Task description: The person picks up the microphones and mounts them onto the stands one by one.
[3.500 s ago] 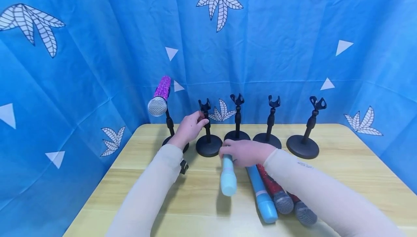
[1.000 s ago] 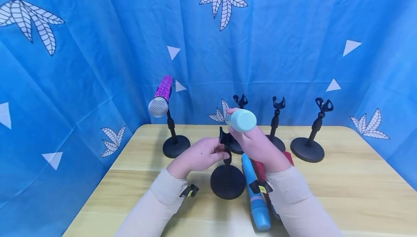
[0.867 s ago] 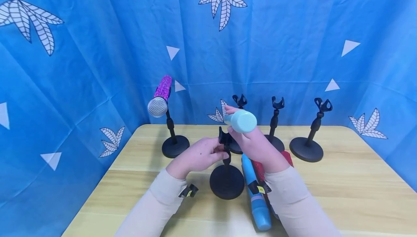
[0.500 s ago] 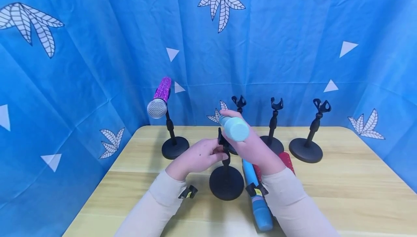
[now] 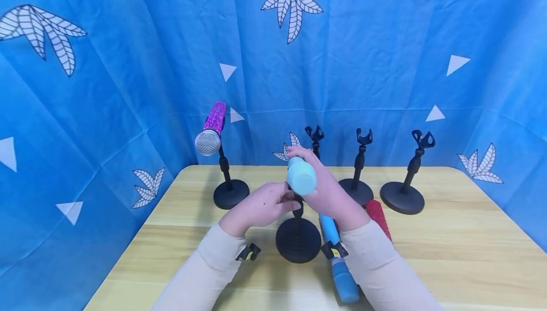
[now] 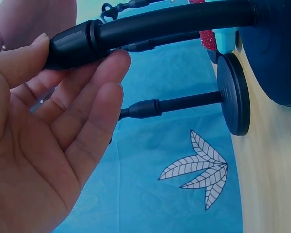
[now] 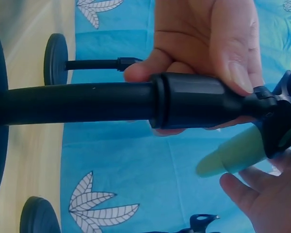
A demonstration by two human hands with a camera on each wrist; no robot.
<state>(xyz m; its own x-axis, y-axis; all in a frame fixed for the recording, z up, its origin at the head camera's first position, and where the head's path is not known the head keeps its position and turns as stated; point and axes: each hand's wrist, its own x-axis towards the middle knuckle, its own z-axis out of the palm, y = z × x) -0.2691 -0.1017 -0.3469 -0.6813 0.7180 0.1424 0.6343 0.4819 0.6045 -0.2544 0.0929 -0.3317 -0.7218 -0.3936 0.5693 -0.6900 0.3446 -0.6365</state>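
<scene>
My left hand (image 5: 262, 204) grips the upper post of a black microphone stand (image 5: 298, 240), thumb on one side and fingers on the other. That stand is upright in front of the others. In my right hand (image 5: 329, 194) is a light blue microphone (image 5: 301, 176), its head toward me, right over the stand's top and hiding the clip in the head view. The right wrist view shows the clip (image 7: 281, 114) with the microphone's tapered end (image 7: 240, 149) lying through it and right fingers (image 7: 240, 189) close beside the body.
A purple glitter microphone (image 5: 215, 117) sits in a stand at back left. Three bare stands, one a black stand (image 5: 401, 197) at far right, line the back. A blue microphone (image 5: 344, 280) and a red glitter microphone (image 5: 378, 216) lie under my right arm on the wooden table (image 5: 461, 254).
Over the span, my left hand brought the stand forward from the back row and my right hand raised the light blue microphone. Lately the microphone moved left and down onto the clip.
</scene>
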